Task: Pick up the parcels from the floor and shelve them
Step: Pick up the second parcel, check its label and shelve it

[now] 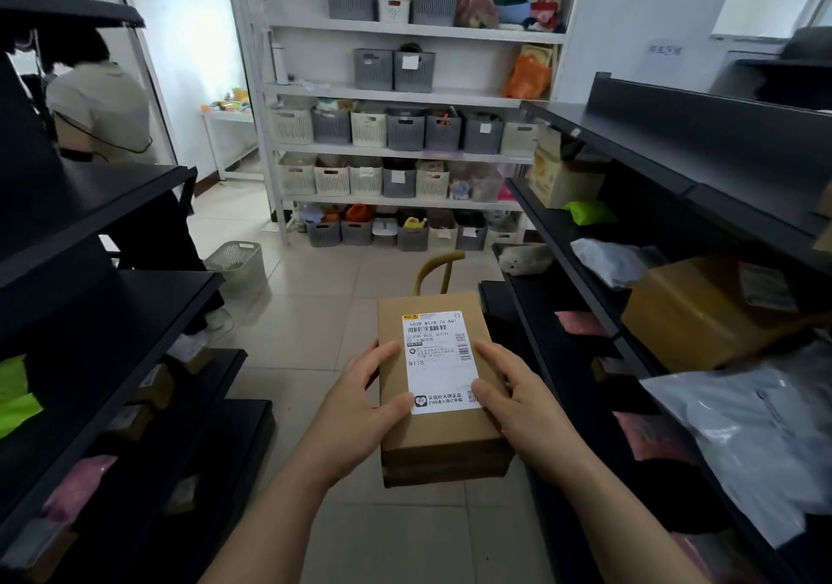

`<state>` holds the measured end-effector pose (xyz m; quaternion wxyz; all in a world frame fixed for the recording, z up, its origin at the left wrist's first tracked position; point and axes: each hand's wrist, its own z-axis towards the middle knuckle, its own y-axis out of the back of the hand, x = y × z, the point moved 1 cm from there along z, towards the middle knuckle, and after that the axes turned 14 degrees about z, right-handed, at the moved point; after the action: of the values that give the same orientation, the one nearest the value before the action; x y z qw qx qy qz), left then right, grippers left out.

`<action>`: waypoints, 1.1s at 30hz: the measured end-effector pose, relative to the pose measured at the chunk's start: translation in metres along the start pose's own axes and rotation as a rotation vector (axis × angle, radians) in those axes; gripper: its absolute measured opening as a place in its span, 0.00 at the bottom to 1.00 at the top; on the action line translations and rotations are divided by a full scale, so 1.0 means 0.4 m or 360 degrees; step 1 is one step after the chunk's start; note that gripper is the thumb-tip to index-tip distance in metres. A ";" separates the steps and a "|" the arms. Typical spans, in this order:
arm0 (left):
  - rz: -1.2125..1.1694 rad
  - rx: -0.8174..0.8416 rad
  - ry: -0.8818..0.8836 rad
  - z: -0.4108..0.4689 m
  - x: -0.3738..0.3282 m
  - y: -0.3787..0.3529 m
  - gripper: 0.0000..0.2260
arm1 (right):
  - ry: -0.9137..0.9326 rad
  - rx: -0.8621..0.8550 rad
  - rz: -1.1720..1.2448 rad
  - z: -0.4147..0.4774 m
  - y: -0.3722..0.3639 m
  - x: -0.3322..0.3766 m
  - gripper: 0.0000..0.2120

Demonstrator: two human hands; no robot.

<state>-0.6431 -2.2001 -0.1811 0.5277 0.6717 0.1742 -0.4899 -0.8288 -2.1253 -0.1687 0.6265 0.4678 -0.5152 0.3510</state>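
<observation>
Item 1. Cardboard parcel (434, 385), brown, rectangular, held in the air over the tiled floor (315, 327) in the aisle between two black shelf units. Long axis runs away from the person, toward the back of the room; broad face up, near end lower and closer to the body. White shipping label (439, 360) on the top face, right half, print reading upright from the holder's side; barcode at its far end, black logo strip at its near end.

Item 2. Left hand (360, 403), closed around the parcel's left edge, thumb lying on the top face, fingers along the side.

Item 3. Right hand (517, 396), clasping the parcel's right edge, thumb on the label's near right corner, index finger laid forward along the top.

Item 4. Right black shelf unit (675, 142), several tiers. Holds grey poly mailers (743, 430), a large brown carton (702, 309), pink packets, a green bag (587, 212).

Item 5. Left black shelf unit (112, 205), tiers mostly in shadow; small boxes, pink and green packets at the lower levels.

Item 6. Wooden chair back (439, 268), just beyond the parcel's far end.

Item 7. Pale slatted basket (238, 264) on the floor, left of centre.

Item 8. White rack (405, 88) against the far wall, rows of grey and cream bins, bags on upper tiers.

Item 9. Another person (97, 102), far left, back turned.
</observation>
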 end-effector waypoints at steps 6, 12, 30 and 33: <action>0.0035 -0.0031 -0.0032 0.224 0.056 0.075 0.28 | 0.0035 0.0010 -0.0008 0.228 -0.050 0.002 0.24; 0.0082 -0.0038 -0.0084 0.482 0.111 0.218 0.29 | 0.0094 -0.0037 -0.0082 0.494 -0.133 0.053 0.25; 0.0058 0.0117 -0.0114 1.084 0.274 0.344 0.29 | 0.0040 -0.0059 -0.0122 1.081 -0.230 0.023 0.24; 0.0044 0.0084 -0.0123 1.192 0.271 0.335 0.29 | 0.0069 -0.0046 -0.0115 1.196 -0.205 0.012 0.24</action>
<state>-0.7189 -2.7016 -0.1827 0.5229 0.6683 0.1315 -0.5125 -0.9041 -2.6049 -0.1674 0.6565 0.4692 -0.4892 0.3308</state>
